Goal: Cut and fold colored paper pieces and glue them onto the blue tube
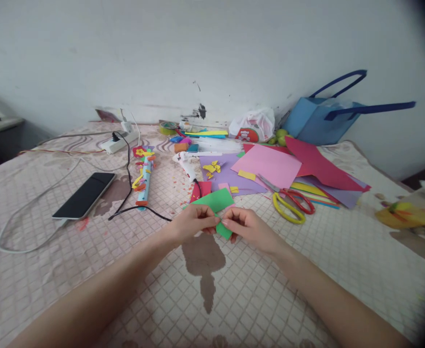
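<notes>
Between my two hands is a small piece of green paper (224,230), low over the table. My left hand (197,222) pinches its left side between thumb and fingers. On the other side my right hand (244,224) pinches it too, the fingertips of both hands almost touching. Part of the piece is hidden behind the fingers. Just beyond lies a larger green sheet (215,198), and a red piece of paper (202,189) sits behind it. To the right of my right hand rest scissors (288,209) with yellow and red handles.
A white glue gun (186,165) with a black cord lies ahead. Left are a decorated light-blue strip (145,179), a phone (85,195) on its cable and a power strip (120,140). Pink (266,164) and purple sheets (227,162) spread rightward, before a blue bag (317,121).
</notes>
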`<state>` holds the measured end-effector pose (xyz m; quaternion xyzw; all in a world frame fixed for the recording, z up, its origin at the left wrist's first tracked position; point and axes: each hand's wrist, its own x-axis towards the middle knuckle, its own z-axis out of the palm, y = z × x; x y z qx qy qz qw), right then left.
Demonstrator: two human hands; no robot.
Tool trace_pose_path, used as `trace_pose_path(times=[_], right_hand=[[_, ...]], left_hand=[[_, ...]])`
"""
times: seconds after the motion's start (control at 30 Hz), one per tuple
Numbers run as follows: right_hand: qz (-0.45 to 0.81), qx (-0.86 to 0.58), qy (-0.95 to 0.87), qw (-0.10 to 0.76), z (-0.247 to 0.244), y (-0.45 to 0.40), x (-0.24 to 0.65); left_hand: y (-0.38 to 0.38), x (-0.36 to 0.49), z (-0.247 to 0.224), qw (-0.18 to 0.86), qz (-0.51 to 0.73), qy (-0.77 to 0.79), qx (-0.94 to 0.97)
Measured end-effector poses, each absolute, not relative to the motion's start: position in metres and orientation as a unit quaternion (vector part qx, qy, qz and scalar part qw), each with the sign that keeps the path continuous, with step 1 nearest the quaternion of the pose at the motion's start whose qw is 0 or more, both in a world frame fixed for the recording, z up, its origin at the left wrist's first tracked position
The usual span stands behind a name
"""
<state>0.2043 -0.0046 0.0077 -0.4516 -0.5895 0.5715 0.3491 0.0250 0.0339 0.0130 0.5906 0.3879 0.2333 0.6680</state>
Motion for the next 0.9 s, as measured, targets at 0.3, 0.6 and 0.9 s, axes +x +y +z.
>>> trace_pose_path(times=[0.3, 0.6, 0.9], right_hand=[[0.554, -0.457, -0.606, 0.342, 0.005, -0.004, 0.204], [0.549, -0.459, -0.607, 0.347, 0.007, -0.003, 0.205], [0.532, -0.46, -0.622, 0.344, 0.005, -0.002, 0.205]], left_hand=[[0.034, 0.028, 0.011, 0.641, 0.259, 0.408, 0.596], [0.034, 0.026, 0.002, 0.674, 0.179, 0.391, 0.6], [0.034, 0.027, 0.005, 0.669, 0.192, 0.397, 0.598]])
